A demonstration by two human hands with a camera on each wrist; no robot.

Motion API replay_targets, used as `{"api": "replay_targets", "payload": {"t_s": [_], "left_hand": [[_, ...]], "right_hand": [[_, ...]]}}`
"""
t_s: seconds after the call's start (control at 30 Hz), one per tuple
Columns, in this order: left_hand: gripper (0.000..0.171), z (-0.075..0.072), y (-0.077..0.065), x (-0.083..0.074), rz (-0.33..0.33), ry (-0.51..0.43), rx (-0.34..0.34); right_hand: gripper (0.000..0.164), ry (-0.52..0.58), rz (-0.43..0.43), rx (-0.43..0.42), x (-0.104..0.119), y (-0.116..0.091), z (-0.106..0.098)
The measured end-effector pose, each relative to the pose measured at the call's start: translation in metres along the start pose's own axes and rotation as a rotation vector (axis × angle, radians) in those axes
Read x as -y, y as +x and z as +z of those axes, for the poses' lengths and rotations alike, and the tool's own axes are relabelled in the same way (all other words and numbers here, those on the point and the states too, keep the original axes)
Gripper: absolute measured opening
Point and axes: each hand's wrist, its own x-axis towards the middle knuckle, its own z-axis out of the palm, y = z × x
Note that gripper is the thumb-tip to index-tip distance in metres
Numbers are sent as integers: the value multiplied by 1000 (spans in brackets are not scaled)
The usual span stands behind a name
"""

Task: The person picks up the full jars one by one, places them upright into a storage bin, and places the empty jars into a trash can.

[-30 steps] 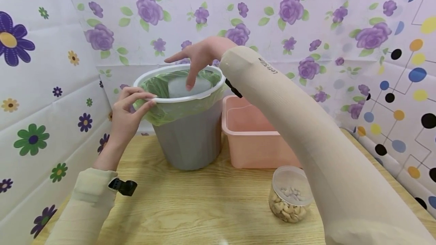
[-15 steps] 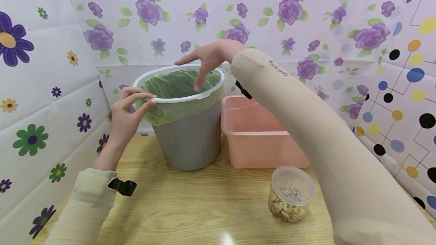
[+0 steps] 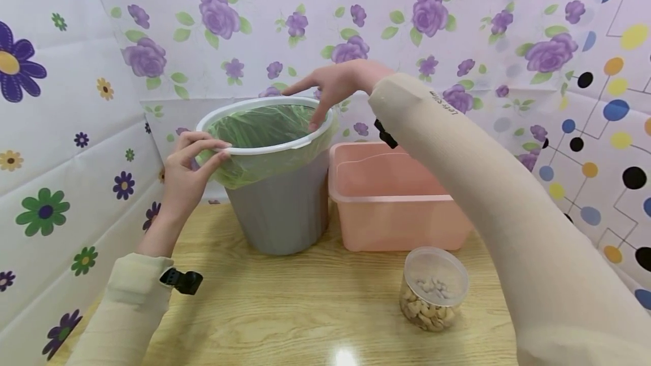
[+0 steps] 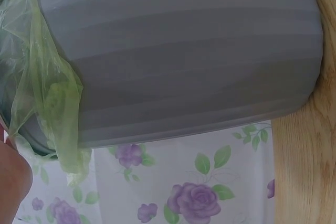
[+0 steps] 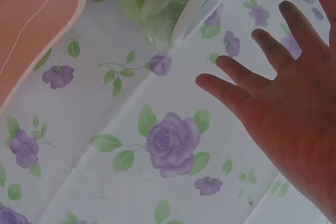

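Observation:
A grey trash can [image 3: 285, 216] stands on the table, a green plastic bag [image 3: 249, 173] lining it and folded down over its outside. My left hand [image 3: 185, 171] pinches the white rim [image 3: 264, 150] at the near left, thumb outside. In the left wrist view the can's ribbed side [image 4: 194, 56] fills most of the picture, with the bag's loose edge [image 4: 60, 108] hanging from it. Over the can's right side is my right hand [image 3: 341, 83], holding nothing. Its fingers spread apart in the right wrist view, where the palm [image 5: 294, 103] shows. The can's bottom is hidden.
Close to the right of the can sits a pink plastic bin [image 3: 402, 222]. A lidded clear jar of cashews [image 3: 432, 292] stands in front of it on the wooden table [image 3: 285, 309]. Flowered sheets [image 3: 386, 4] line the back and left sides; a dotted one is at right.
A pale rounded thing seen inside the can's mouth a second ago has dropped out of sight. My right hand has drifted right toward the rim; the left hand keeps its place.

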Motion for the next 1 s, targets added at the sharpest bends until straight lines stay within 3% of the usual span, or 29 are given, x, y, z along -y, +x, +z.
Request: {"api": "replay_targets", "payload": {"t_s": [0.23, 0.77, 1.0], "left_hand": [[16, -1, 0, 4, -16, 13, 9], [16, 0, 0, 2, -16, 26, 3], [16, -1, -1, 1, -9, 38, -3]], "right_hand": [[87, 98, -59, -52, -24, -14, 7], [85, 156, -2, -199, -62, -52, 61], [71, 114, -71, -357, -74, -71, 87]]}}
